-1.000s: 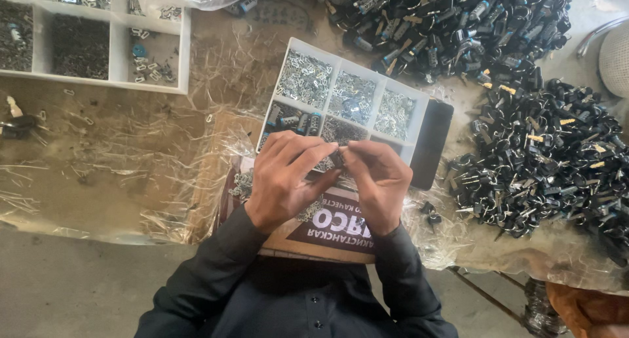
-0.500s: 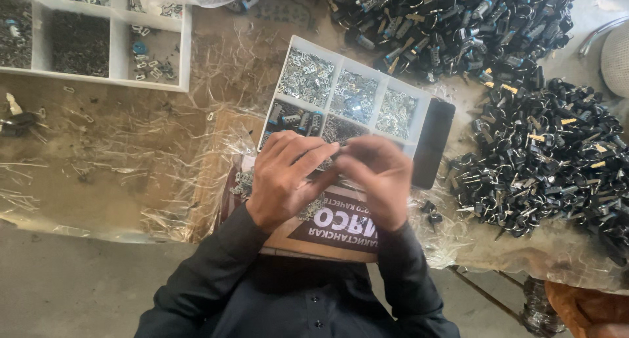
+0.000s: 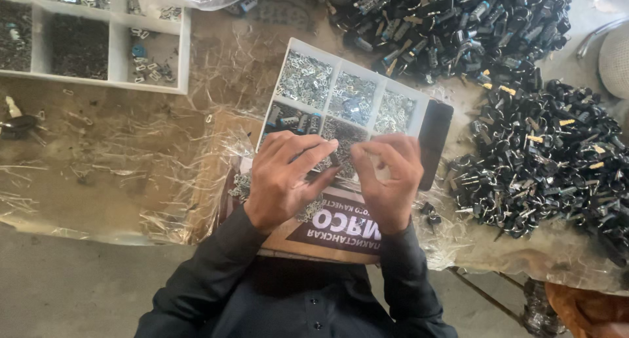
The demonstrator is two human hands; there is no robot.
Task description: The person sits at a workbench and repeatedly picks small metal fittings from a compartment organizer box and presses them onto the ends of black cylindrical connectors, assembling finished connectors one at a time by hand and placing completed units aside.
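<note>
We are pinching a small metal part [image 3: 341, 153] between the fingertips of our left hand [image 3: 285, 177] and right hand [image 3: 388, 181], both closed on it, just above the near edge of the white divided tray [image 3: 354, 95]. It looks light, stiff and slippery, so we judge a fingertip grip at its ends is best. The tray is resting on a cardboard box [image 3: 327, 230]; black clips [image 3: 544, 154] are lying heaped toward the worktop's right edge.

White compartment tray [image 3: 183, 50] top left; 2 heaps of black metal parts [image 3: 550, 154] right; plastic sheeting [image 3: 98, 174].
</note>
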